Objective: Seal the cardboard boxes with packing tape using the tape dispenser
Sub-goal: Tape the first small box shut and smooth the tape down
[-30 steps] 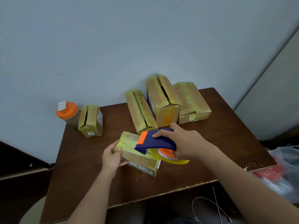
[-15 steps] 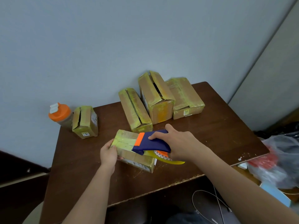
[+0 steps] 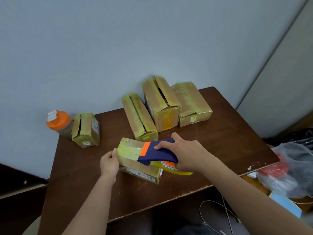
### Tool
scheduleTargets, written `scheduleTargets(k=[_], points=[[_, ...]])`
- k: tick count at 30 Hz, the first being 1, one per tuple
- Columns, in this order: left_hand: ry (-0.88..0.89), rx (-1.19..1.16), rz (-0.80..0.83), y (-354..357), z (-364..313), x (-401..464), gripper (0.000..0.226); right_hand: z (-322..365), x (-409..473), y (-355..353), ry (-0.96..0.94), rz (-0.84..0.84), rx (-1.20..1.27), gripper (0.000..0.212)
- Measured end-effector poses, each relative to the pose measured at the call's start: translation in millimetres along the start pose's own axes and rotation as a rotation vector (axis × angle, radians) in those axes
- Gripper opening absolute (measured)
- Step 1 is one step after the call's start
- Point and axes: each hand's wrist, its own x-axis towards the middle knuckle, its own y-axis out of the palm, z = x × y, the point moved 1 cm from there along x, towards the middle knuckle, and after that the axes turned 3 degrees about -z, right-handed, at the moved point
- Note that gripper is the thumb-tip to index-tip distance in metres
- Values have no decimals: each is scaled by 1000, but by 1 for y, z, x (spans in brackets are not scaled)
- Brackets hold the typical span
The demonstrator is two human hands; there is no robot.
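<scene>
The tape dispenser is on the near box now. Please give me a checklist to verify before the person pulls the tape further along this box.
1. Right hand grips the tape dispenser: ok.
2. Left hand holds the end of the near box to steady it: ok.
3. Dispenser sits on the box top: ok.
4. Tape is stuck to the box under the dispenser: cannot tell, the dispenser body hides it.
5. Box lies flat on the table: ok.
6. Path ahead is free: ok, the long box behind stands apart from the near box.
</scene>
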Motion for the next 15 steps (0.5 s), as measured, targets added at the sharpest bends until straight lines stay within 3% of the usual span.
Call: scheduleTargets(k=[8, 15], points=[[-4, 66, -205, -27, -4, 13, 35, 29, 25, 3, -80, -19, 6, 67], [-84, 103, -91, -29, -12, 16, 38, 32, 31, -1, -87, 0, -39, 68]])
